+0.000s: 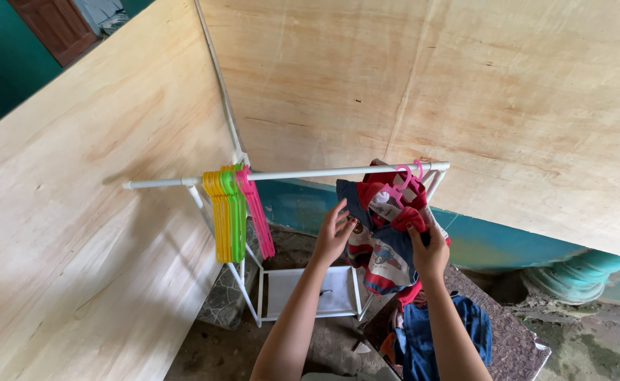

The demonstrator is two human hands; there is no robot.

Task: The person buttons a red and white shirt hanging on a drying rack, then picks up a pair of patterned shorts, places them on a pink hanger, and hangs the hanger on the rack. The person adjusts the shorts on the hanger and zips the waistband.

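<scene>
A white clothes rack has a horizontal rail (303, 173). At its right end hang small garments (380, 247) in red, navy and white on pink hangers (403, 182). My left hand (333, 233) touches the left edge of the front garment with fingers spread. My right hand (428, 248) grips the garment's red right shoulder. A bunch of empty yellow, green and pink hangers (236, 212) hangs near the rail's left end.
Plywood sheets (84, 233) wall in the rack on the left and behind. The rack's white bottom shelf (303, 291) sits low. A heap of blue clothes (430, 339) lies on a patterned surface (514, 346) below my right arm. A teal pillar base (578, 275) stands right.
</scene>
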